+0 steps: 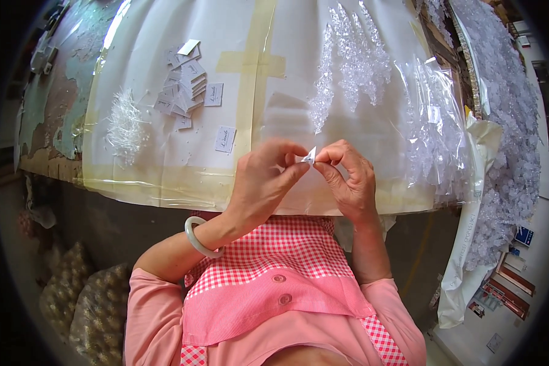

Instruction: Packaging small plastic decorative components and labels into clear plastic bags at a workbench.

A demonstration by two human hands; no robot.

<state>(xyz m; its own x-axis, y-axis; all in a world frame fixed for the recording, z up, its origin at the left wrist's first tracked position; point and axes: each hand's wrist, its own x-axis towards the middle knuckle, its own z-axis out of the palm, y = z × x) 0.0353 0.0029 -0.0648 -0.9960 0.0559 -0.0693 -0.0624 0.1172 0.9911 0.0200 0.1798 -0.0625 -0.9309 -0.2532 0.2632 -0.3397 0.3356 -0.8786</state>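
Note:
Near the table's front edge, my left hand point(267, 172) and my right hand point(351, 178) meet with a small white paper tag point(310, 156) between them. The left thumb and forefinger pinch one side of the tag, which looks bent or folded. My right thumb and fingertips close on its other side; whether they also hold a thin tag string is too small to tell. A single printed tag point(225, 139) lies to the left of my hands, with a loose pile of similar tags point(182, 91) beyond it. Clear, crystal-like strands point(357, 58) lie farther off to the right.
White thin plastic strings point(125, 127) are heaped at the left of the paper-covered, taped table point(226, 116). Clear bags of strands point(436, 131) sit at the right edge. Beyond them lies a large mass of clear pieces point(506, 128). Filled mesh sacks point(100, 308) stand at lower left.

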